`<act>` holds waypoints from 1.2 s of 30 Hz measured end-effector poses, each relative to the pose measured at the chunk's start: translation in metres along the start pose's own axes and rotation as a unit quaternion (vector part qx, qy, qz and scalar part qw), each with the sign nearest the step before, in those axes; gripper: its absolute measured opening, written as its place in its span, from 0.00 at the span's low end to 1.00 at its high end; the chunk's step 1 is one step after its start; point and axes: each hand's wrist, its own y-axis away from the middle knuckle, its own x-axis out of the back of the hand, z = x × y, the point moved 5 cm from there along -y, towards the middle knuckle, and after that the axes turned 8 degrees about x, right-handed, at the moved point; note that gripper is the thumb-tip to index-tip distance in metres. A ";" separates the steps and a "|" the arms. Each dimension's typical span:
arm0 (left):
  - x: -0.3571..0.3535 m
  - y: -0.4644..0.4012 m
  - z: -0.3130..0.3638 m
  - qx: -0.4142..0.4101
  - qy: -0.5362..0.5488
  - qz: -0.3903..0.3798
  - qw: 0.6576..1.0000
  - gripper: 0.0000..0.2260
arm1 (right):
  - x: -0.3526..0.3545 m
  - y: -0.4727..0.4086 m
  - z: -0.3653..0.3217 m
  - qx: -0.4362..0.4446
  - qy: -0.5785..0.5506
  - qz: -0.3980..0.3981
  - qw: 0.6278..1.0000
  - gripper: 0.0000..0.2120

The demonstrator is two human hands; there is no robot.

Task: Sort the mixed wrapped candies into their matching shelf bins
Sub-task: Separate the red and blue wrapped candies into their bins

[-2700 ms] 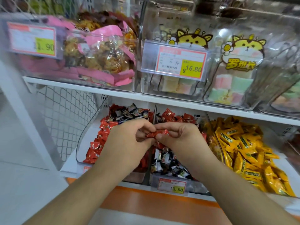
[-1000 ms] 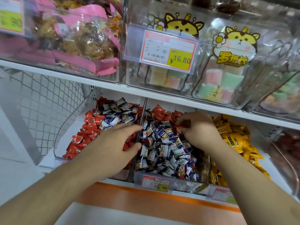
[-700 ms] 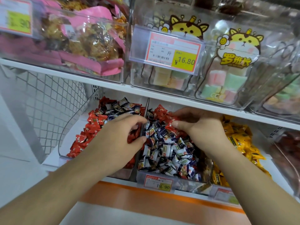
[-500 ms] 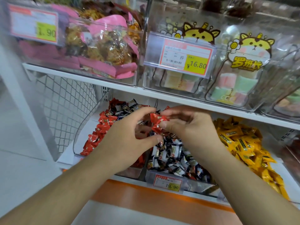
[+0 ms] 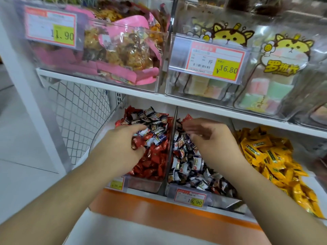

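Three clear bins stand side by side on the lower shelf. The left bin (image 5: 141, 184) holds red wrapped candies (image 5: 154, 161) with dark blue-and-white ones (image 5: 150, 121) mixed on top at the back. My left hand (image 5: 120, 149) is over this bin and grips red candies (image 5: 138, 141) in its curled fingers. The middle bin (image 5: 219, 198) holds blue-and-white candies (image 5: 187, 167) with a few red ones (image 5: 186, 118) at the back. My right hand (image 5: 210, 140) hovers above it, fingers loose, holding nothing. The right bin holds yellow candies (image 5: 269, 156).
A clear divider (image 5: 172, 138) separates the left and middle bins. Price tags (image 5: 190, 198) hang on the bin fronts. The upper shelf (image 5: 141, 95) carries bins of pink snack bags (image 5: 123, 50) and pastel sweets (image 5: 265, 92). A wire mesh panel (image 5: 79, 121) stands at left.
My right hand passed red candies picked from the middle bin to my left hand, which has moved over the left bin with them. The right hand is now empty.
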 end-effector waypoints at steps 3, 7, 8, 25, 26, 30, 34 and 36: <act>-0.006 0.002 0.012 -0.027 -0.017 0.015 0.999 0.21 | 0.006 0.010 0.016 0.004 0.091 -0.035 0.995 0.18; -0.019 0.011 0.035 -0.100 0.026 -0.039 0.994 0.20 | -0.014 0.015 0.021 0.085 0.207 -0.144 0.964 0.19; -0.024 0.015 0.041 -0.114 0.018 -0.056 0.992 0.21 | -0.020 0.016 0.022 0.105 0.218 -0.167 0.956 0.19; -0.037 0.021 0.045 -0.085 0.028 -0.084 0.992 0.24 | -0.035 0.005 0.044 0.126 0.255 -0.042 0.958 0.05; -0.037 0.021 0.045 -0.086 0.032 -0.084 0.992 0.24 | -0.039 0.005 0.046 0.122 0.258 -0.040 0.958 0.05; -0.038 0.021 0.044 -0.088 0.040 -0.090 0.991 0.24 | -0.046 0.005 0.050 0.115 0.271 -0.030 0.955 0.03; -0.036 0.019 0.043 -0.094 0.041 -0.089 0.991 0.24 | -0.036 0.007 0.045 0.118 0.238 -0.018 0.964 0.06; -0.037 0.016 0.041 -0.097 0.039 -0.086 0.991 0.24 | -0.027 0.008 0.039 0.113 0.206 -0.022 0.972 0.07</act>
